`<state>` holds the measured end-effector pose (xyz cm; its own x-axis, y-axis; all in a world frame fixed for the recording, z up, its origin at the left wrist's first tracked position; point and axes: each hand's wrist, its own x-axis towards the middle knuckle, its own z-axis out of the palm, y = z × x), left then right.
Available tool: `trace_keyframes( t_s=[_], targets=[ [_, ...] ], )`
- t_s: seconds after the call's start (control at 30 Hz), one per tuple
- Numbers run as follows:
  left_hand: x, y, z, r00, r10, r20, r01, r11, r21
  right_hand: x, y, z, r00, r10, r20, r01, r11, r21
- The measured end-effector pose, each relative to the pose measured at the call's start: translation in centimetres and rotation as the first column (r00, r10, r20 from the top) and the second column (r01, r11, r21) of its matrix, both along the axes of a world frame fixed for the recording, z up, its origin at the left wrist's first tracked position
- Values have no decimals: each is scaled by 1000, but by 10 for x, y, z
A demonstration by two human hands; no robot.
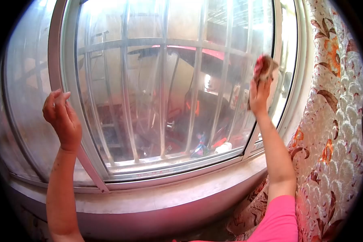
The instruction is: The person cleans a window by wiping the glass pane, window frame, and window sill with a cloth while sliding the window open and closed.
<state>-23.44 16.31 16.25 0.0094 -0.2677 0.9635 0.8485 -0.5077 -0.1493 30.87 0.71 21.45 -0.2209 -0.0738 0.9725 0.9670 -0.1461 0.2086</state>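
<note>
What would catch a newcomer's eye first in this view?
Probably the right hand, raised at the window's right side with a crumpled cloth at its fingers against the glass. Next, the bright pink sleeve at the lower right and the flowered curtain down the right edge. The left hand is up too, by the frame at left, holding nothing visible.

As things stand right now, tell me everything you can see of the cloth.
The cloth is a small, crumpled piece, pinkish red on one side of the bunch and brownish beige elsewhere, soft-looking like fabric. It is bunched above the fingers of the raised right hand, with a darker edge showing beside the wrist. It lies near the right edge of the window pane, apparently against the glass, though contact is hard to confirm. Whether it is wet or dirty cannot be told.
</note>
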Motion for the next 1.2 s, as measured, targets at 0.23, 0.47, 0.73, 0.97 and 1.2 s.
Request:
trace_keyframes(
  t_s=[0.23, 0.47, 0.73, 0.97, 1.2],
  targets=[
    [-2, -3, 0, 1000, -5, 27, 5, 1000, 17, -22, 13, 59, 998, -58, -26, 60, 995, 86],
    [-2, 10, -8, 999, -13, 32, 13, 1000, 6, -81, -7, -99, 993, -70, 94, 96, 947, -307],
    [-1, 21, -14, 999, 3, 39, -2, 1000, -8, 3, -38, -132, 896, -415, 158, 444, 832, -333],
    [-6, 22, -21, 999, 11, 46, -10, 1000, -17, 34, -35, -109, 972, -156, -175, 144, 986, -80],
    [-8, 16, -26, 999, 22, 42, -22, 1000, -10, 39, -25, 24, 991, -119, -59, 118, 993, -14]
  ],
)
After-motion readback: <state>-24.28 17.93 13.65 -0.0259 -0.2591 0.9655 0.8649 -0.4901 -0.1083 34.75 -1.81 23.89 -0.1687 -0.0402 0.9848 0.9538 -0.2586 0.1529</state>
